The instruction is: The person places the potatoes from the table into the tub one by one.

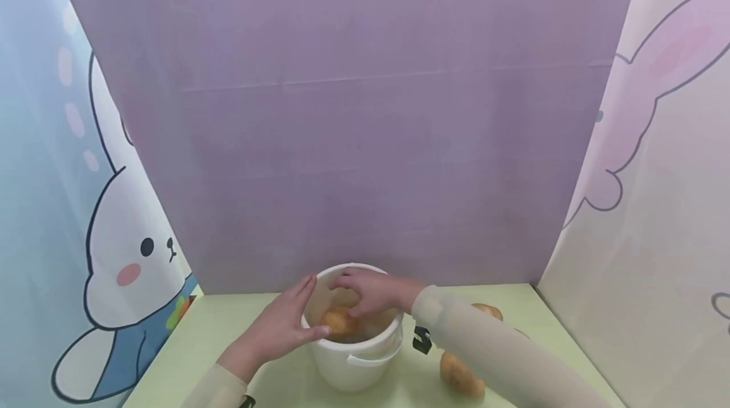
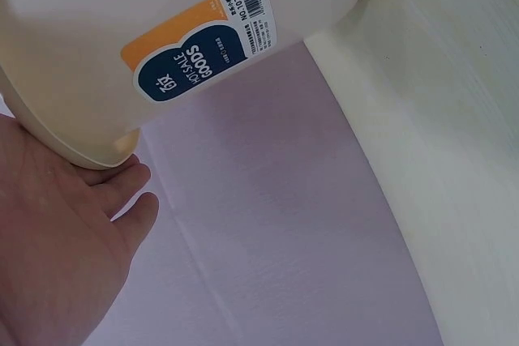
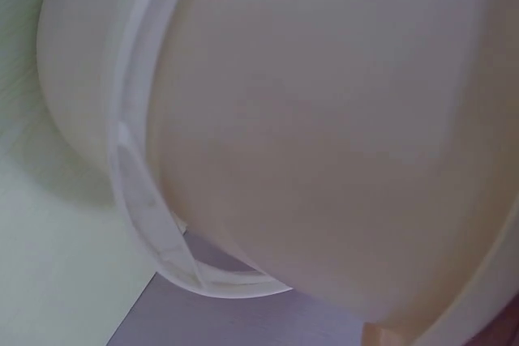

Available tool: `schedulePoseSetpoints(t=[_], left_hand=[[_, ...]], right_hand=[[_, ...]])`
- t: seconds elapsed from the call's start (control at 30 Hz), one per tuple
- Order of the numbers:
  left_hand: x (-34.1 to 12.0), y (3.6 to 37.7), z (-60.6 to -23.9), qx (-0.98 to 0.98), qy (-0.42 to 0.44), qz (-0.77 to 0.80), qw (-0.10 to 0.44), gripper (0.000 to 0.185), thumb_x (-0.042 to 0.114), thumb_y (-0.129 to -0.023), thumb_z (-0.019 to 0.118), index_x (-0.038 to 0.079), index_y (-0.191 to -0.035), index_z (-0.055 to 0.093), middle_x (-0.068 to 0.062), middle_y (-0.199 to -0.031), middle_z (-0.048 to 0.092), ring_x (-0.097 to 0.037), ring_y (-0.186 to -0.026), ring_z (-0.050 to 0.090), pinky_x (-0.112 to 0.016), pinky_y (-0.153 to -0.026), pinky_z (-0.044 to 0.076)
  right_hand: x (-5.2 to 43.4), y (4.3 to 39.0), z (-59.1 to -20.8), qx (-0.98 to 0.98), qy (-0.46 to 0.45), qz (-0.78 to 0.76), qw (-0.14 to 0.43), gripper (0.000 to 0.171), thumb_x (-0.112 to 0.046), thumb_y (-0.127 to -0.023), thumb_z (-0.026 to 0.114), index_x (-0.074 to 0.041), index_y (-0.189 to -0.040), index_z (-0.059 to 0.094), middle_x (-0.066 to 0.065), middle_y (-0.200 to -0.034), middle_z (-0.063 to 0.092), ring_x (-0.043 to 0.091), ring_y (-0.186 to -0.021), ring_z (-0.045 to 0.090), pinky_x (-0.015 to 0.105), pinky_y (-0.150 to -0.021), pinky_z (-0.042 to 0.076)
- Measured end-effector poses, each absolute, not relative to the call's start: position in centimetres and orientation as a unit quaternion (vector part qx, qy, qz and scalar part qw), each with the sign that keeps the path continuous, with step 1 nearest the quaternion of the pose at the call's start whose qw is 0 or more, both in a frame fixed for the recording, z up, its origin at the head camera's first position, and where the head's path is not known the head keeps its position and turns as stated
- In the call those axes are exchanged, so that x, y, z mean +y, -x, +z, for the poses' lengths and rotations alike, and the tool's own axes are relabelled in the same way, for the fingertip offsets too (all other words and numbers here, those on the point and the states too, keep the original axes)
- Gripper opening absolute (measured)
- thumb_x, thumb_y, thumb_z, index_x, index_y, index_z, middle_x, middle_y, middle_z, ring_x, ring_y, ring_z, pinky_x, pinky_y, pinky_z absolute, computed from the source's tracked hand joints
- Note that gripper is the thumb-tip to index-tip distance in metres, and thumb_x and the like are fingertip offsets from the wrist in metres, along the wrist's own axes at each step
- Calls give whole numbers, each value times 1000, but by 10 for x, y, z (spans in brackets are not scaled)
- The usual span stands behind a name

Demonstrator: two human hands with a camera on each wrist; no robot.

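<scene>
A white plastic bucket [image 1: 349, 367] stands upright at the front of the table, with brown potatoes [image 1: 340, 324] inside. My left hand [image 1: 283, 325] rests on the bucket's left rim, its fingers extended and its thumb on the near side. In the left wrist view that hand [image 2: 61, 232] touches the rim beside the bucket's labelled wall [image 2: 65, 46]. My right hand [image 1: 373, 292] reaches over the right rim into the bucket, thumb and fingers spread above the potatoes. In the right wrist view the bucket wall [image 3: 316, 119] fills most of the picture and hides that hand's fingers.
To the right of the bucket, a potato [image 1: 461, 375] lies on the pale green table [image 1: 228, 313], and another [image 1: 487, 311] shows behind the right sleeve. The bucket's white handle [image 1: 376, 358] hangs on its near right side. A purple cloth [image 1: 365, 142] closes off the back.
</scene>
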State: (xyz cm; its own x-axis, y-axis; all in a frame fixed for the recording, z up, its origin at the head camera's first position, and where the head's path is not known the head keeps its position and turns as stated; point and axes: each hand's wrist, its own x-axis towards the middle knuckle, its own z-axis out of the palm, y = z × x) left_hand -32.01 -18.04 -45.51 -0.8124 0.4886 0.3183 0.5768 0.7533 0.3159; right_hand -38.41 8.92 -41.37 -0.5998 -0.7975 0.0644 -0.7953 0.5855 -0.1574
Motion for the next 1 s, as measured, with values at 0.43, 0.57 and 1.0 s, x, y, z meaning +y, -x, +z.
schedulePoseSetpoints(t=[0.43,0.57,1.0], left_hand=[[-177,324,-451,-932,285,-198,107,120,81,-95,67,-6,-170,33,-25,-176,34,-46,-159,39,-64,-125,40],[-178,325,-451,-934,277,-200,103,120,80,-94,68,-5,-170,33,-25,-176,34,-47,-158,41,-66,-124,40],[-179,320,-449,-931,281,-201,114,119,78,-94,70,-5,-170,33,-25,-176,34,-48,-157,41,-66,-124,40]], right_hand=[[122,376,-395,867,455,-204,-24,46,-17,-97,84,-7,-141,71,5,-135,65,30,-124,67,38,-105,58],[139,373,-388,859,456,-229,-48,41,-16,-98,82,-9,-136,72,7,-130,67,32,-119,68,37,-98,60],[201,349,-383,853,429,-283,-91,34,-14,-101,81,-7,-133,74,8,-126,70,27,-116,69,54,-95,62]])
